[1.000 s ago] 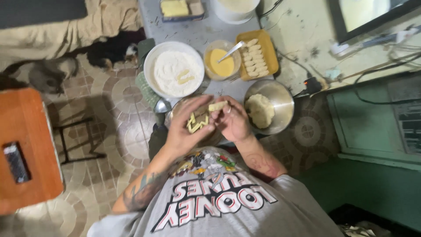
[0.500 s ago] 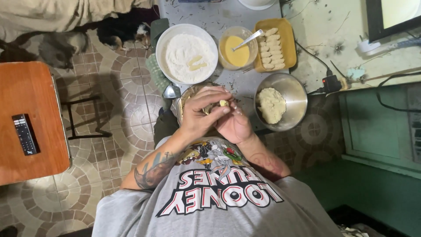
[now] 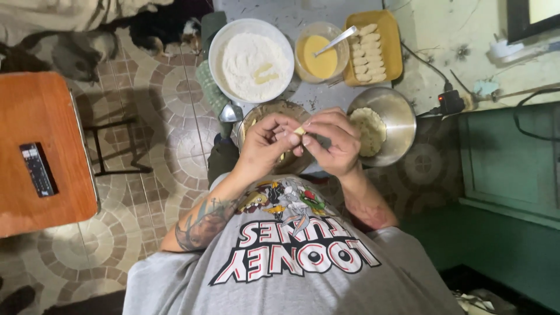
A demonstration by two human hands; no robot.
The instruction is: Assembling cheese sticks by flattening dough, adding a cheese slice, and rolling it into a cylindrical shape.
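Over the bowl (image 3: 274,111), each hand (image 3: 265,146) (image 3: 332,143) still pinches what seems a dough piece (image 3: 299,130).

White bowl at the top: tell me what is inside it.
The white bowl holds white flour nearly to the rim, with two pale dough sticks lying on it. Whatever lies beneath the flour is covered.

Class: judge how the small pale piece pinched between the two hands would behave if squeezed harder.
The pale piece looks soft like dough, so it would probably deform. It is small, pinched between left hand and right hand, so likely light. Possibly sticky.
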